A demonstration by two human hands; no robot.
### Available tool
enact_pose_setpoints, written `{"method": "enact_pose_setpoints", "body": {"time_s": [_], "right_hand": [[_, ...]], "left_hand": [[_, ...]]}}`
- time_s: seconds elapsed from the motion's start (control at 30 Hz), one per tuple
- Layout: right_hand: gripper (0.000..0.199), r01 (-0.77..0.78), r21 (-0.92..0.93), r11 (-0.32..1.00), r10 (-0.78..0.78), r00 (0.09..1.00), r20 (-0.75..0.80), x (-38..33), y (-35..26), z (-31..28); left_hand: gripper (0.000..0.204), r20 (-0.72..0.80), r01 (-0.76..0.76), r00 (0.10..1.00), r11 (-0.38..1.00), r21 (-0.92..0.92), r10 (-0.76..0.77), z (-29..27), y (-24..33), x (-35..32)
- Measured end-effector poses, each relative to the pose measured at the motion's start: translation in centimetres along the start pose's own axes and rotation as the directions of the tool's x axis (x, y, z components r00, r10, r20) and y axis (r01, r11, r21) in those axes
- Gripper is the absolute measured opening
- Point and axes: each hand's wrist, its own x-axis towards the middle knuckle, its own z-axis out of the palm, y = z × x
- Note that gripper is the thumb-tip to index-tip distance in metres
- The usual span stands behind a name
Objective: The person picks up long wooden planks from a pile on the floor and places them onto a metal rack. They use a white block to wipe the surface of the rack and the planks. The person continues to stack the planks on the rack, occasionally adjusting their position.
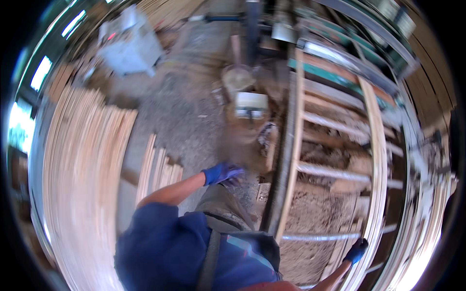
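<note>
My right hand, in a blue glove with dark fingertips, is closed at the edge of long pale wooden strips lying lengthwise on a roller rack. How far its fingers reach around the wood is hidden. Out in front of my body, over my leg, my left hand hangs in a blue glove, blurred by motion. Its fingers look loosely spread with nothing visible in them. Another single wooden strip runs along the left side of the rack, apart from my hands. Metal rollers cross between the two sides.
A large stack of wooden strips stands at the left, with shorter pieces beside it. A grey-white cabinet is at the far left. Ahead, a white box-like object stands near a round container. Sawdust and scraps lie under the rollers.
</note>
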Motion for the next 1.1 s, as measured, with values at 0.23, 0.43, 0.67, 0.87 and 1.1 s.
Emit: {"method": "enact_pose_setpoints", "body": {"time_s": [0.23,0.43,0.67,0.87,1.1], "right_hand": [[0.03,-0.091,0.824,0.56,-0.45,0.801,0.394,-8.9,-39.9,10.9],[0.028,-0.205,0.403,0.892,-0.452,-0.385,0.805,-32.4,-64.3,32.9],[0.024,0.506,-0.114,0.855,0.251,-0.212,0.945,-37.1,-72.5,54.3],[0.021,0.613,0.029,0.789,0.073,-0.14,0.987,-38.7,-104.7,68.8],[0.02,0.346,0.388,0.855,-0.266,-0.349,0.898,-67.0,-152.2,73.5]], "left_hand": [[0.033,-0.517,0.033,0.773,0.837,-0.546,-0.367,-22.1,-22.9,-10.1],[0.036,-0.639,-0.208,0.685,0.747,-0.632,-0.35,-34.8,-24.4,-14.5],[0.037,-0.689,-0.423,0.637,0.59,-0.688,-0.346,-56.4,-19.8,-14.1],[0.033,-0.707,-0.58,0.489,0.414,-0.701,-0.511,-74.9,-21.2,-15.1],[0.046,-0.502,-0.715,0.504,-0.013,-0.699,-0.702,-83.0,-25.3,-13.9]]}}
